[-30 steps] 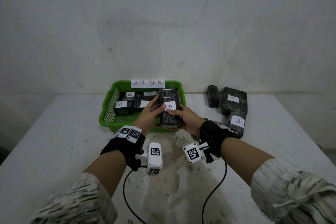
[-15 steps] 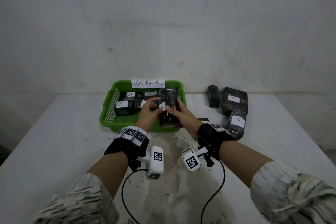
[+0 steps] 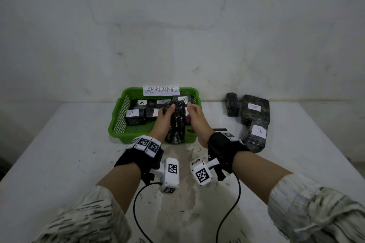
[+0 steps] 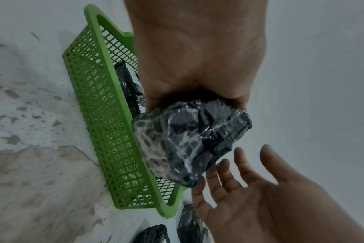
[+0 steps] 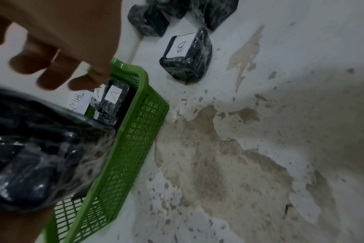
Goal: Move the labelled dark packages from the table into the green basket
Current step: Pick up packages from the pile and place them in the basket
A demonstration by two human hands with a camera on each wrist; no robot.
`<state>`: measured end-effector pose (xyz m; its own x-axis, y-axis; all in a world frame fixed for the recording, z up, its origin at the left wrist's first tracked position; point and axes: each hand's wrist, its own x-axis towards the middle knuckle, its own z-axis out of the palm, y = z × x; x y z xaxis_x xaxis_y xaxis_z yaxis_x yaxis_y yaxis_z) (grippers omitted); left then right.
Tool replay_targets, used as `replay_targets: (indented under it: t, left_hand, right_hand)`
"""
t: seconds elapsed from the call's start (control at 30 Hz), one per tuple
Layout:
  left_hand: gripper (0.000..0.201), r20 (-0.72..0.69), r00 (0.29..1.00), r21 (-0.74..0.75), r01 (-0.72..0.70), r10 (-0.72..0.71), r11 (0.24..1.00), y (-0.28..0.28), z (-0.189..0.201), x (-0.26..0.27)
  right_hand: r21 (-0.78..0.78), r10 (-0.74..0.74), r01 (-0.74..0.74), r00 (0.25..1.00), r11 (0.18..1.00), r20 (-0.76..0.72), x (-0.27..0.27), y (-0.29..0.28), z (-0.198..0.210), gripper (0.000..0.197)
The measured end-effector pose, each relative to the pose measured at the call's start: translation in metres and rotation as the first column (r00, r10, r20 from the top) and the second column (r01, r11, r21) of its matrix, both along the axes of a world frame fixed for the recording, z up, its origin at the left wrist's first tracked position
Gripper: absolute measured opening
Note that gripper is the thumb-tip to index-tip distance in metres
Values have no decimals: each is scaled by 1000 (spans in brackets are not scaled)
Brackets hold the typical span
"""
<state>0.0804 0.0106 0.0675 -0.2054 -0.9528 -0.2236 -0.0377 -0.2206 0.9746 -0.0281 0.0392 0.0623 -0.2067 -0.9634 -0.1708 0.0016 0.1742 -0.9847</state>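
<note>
step: lowering one dark package [image 3: 175, 122] into the green basket [image 3: 118, 116]; judged near the end of this placement.
package position: over the basket's 5 o'clock corner, long axis front to back, near end over or resting on the front rim; contact with the rim is not clear.
left hand [image 3: 165, 119]: grips the package's far end, thumb and fingers wrapped round it, confirmed in the left wrist view.
right hand [image 3: 194, 118]: fingers spread and relaxed, just beside the package's 3 o'clock side, apart from it, holding nothing.
basket contents: several "A" packages [image 3: 136, 116] fill the 9 to 12 o'clock part; the free floor is at the front.
how to do it well: tip the near end down past the rim, then slide the package flat onto the free mesh; right hand steadies the side if it rolls.
risk: glossy wrap looks slippery; letting go while it bridges the rim could tip it onto the desk [image 3: 59, 154].
remaining: "B" packages [image 3: 254, 126] sit on the desk at 2 o'clock.
</note>
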Motion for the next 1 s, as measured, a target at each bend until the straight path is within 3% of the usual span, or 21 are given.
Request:
replay_targets:
  t: [0.07, 0.2, 0.33, 0.47, 0.53, 0.67, 0.83, 1.0]
  left_hand:
    - [56, -11, 1000, -25, 28, -28, 999, 4, 2, -6]
    - [50, -4, 1000, -56, 12, -12, 998, 4, -1, -11]
    - [42, 80, 996, -144, -29, 41, 989, 3, -2, -13]
    - [51, 63, 991, -142, -109, 119, 984, -1, 2, -11]
    - [53, 31, 995, -98, -88, 91, 991, -3, 1, -10]
    - [70, 85, 996, -100, 7, 2, 995, 1, -5, -10]
    - [56, 114, 993, -135, -17, 32, 991, -4, -6, -4]
    - [52, 47, 998, -59, 44, -42, 997, -2, -8, -3]
  right_hand:
    - [20, 63, -63, 998, 998, -1, 8, 0, 2, 74]
    - [-47, -16, 13, 997, 999, -71, 13, 0, 7, 46]
    - [-62, -33, 25, 992, 998, -125, 12, -3, 5, 45]
    - [-74, 109, -120, 984, 990, -139, 12, 3, 2, 51]
    - [-71, 124, -137, 979, 988, -165, 11, 5, 0, 48]
    - [-53, 23, -28, 996, 998, -86, 8, 0, -4, 45]
    - [-30, 129, -132, 988, 991, -81, 9, 6, -1, 47]
    - [-51, 93, -97, 993, 994, -76, 3, 0, -7, 49]
